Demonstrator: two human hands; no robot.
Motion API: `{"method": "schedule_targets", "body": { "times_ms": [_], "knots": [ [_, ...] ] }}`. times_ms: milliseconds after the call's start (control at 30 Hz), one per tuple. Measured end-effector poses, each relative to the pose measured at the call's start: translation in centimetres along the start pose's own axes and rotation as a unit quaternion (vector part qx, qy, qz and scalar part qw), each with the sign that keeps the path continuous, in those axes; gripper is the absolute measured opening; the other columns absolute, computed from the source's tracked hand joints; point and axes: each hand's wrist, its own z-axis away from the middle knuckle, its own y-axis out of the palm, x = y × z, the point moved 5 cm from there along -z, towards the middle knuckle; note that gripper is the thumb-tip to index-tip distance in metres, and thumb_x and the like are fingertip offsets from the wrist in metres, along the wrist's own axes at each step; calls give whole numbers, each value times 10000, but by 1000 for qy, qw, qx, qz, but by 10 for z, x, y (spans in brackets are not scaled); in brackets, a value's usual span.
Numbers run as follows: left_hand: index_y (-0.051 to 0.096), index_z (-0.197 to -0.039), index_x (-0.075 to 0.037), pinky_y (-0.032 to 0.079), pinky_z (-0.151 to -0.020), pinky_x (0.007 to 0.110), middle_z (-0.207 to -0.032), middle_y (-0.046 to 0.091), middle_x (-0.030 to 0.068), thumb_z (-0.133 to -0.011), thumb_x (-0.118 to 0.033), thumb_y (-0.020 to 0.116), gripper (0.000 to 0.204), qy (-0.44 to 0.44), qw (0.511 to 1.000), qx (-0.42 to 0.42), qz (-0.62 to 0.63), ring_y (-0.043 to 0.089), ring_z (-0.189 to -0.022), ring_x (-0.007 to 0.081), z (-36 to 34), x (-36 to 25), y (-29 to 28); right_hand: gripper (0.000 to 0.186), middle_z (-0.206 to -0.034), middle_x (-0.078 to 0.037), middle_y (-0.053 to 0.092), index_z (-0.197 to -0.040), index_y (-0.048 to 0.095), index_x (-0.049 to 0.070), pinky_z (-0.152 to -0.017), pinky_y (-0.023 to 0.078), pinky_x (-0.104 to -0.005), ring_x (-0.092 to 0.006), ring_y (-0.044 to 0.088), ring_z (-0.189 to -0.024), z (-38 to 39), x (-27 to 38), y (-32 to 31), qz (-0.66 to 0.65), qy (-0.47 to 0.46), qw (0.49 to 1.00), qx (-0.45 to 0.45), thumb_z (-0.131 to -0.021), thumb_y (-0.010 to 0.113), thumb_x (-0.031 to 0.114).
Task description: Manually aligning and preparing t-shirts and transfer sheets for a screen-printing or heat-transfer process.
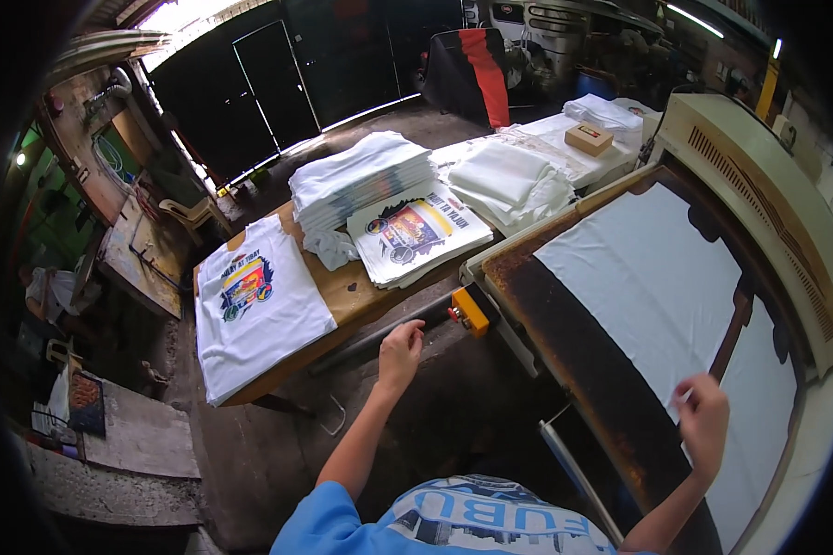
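My left hand (pixel 401 357) hangs in the air with its fingers curled and nothing visible in them. Just right of it is a yellow control box (pixel 469 311) with a red button, and I see no contact between them. My right hand (pixel 704 424) is over the near part of a large flat press, its fingers drawn together; whether they pinch anything cannot be made out. White fabric (pixel 652 268) lies flat on the dark, rust-edged press bed (pixel 574 347). A second white piece (pixel 759 407) lies beside it, beyond a dark strip (pixel 733 335).
Left of the press, a wooden table (pixel 350 301) bears a printed white shirt (pixel 264 305), a stack of printed pieces (pixel 416 231) and folded white shirts (pixel 361 171). More white cloth (pixel 514 180) and a small cardboard box (pixel 589 140) lie farther back. A plastic chair (pixel 197 215) stands at left.
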Motion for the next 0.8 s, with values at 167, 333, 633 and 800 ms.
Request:
{"method": "schedule_targets", "body": {
  "times_ms": [167, 333, 633, 800],
  "knots": [
    [607, -876, -16, 451, -681, 361, -778, 596, 153, -780, -43, 519, 133, 72, 994, -32, -75, 585, -735, 286, -68, 16, 6, 71, -675, -65, 570, -817, 568, 13, -498, 420, -253, -140, 545, -580, -3, 38, -15, -497, -378, 705, 337, -748, 567, -3],
    [626, -873, -17, 459, -693, 366, -784, 599, 161, -773, -51, 520, 149, 50, 989, -36, -132, 584, -749, 306, -145, 64, 18, 215, -728, -118, 579, -965, 551, -5, -476, 438, -274, -127, 550, -590, -64, -22, 20, -223, -120, 964, 82, -750, 549, -13],
    [565, -875, -33, 471, -727, 412, -889, 567, 165, -724, -16, 495, 167, 26, 940, 90, -327, 571, -823, 347, -239, 208, 97, 125, -674, -65, 592, -802, 602, -19, -501, 404, -194, -85, 518, -537, -95, -29, 80, 9, 70, 997, 3, -802, 592, 105],
    [563, -884, -67, 403, -800, 507, -892, 585, 125, -761, -90, 519, 133, 27, 909, 138, -393, 604, -820, 268, -252, 253, 124, 112, -675, -58, 592, -811, 602, -18, -501, 403, -193, -79, 512, -536, -113, -19, 115, 10, 115, 993, -41, -812, 574, 91]
  ]
}}
